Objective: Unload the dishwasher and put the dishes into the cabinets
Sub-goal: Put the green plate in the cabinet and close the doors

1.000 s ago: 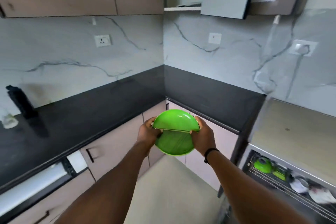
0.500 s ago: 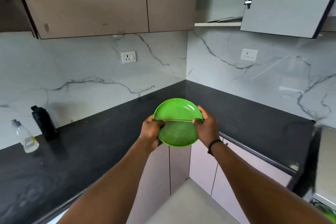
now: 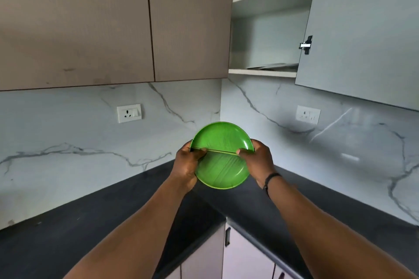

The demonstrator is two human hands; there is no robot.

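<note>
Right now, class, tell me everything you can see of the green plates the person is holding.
The green plates are two round, glossy, plastic-looking dishes with shallow raised rims and faint scratches. They meet along one edge like an open clamshell, the upper plate tilted up, the lower one angled toward the camera. The left hand grips their left side and the right hand their right, above the dark countertop corner.
</note>
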